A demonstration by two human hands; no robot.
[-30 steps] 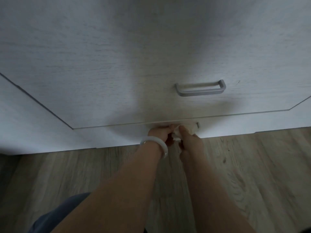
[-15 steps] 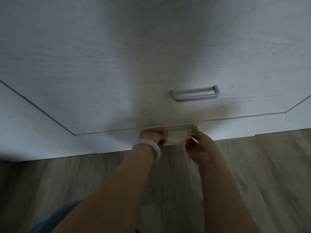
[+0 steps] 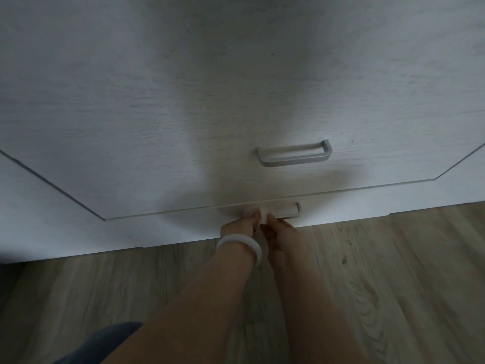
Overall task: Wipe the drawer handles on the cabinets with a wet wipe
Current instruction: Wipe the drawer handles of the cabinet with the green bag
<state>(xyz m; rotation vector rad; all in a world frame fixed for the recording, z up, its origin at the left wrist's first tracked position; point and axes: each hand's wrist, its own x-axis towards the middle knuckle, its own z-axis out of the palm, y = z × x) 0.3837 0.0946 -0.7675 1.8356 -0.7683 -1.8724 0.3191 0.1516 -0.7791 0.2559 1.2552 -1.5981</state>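
Both hands pinch a crumpled white wipe against the lower handle (flat metal bar).

White bangle on left wrist

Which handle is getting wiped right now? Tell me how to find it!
Look at the big pale wood-grain cabinet above the wooden floor. One silver handle sits alone, untouched, on the tall drawer front. The handle being wiped is the lower one, just above the floor, where the left hand and right hand hold a white wipe.
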